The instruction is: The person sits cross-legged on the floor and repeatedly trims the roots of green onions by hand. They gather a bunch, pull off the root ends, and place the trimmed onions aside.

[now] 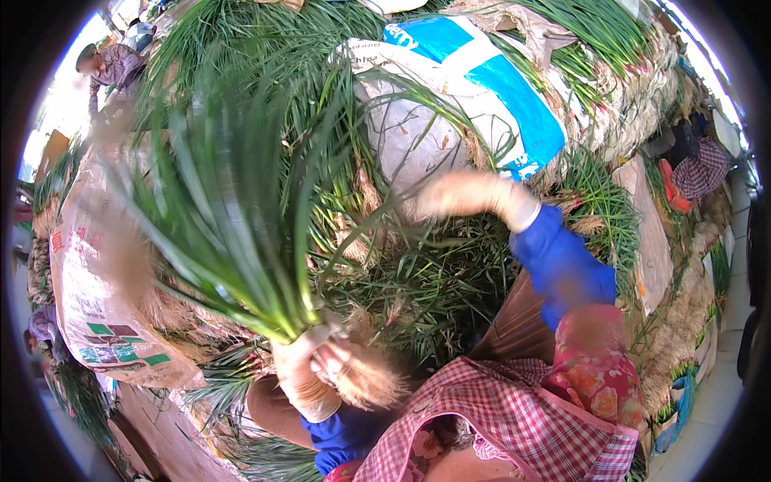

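My gloved left hand [304,370] is closed around a bunch of scallions [247,241]. Its long green leaves fan up and away from me, and its pale, stringy roots [370,373] point to the right. My gloved right hand [461,196] is blurred by motion above the near edge of a white and blue woven sack [518,102]; whether its fingers hold anything is not clear. On that sack lie a few loose scallions [476,147]. Below and between my hands is a litter of cut green leaves [421,289].
Big heaps of scallions [253,60] rise ahead, with another root-edged stack [650,90] at the far right. To the left stands a printed woven sack [120,289]. Other people work nearby, one at the upper left [117,66]. A checked apron [482,391] covers my lap.
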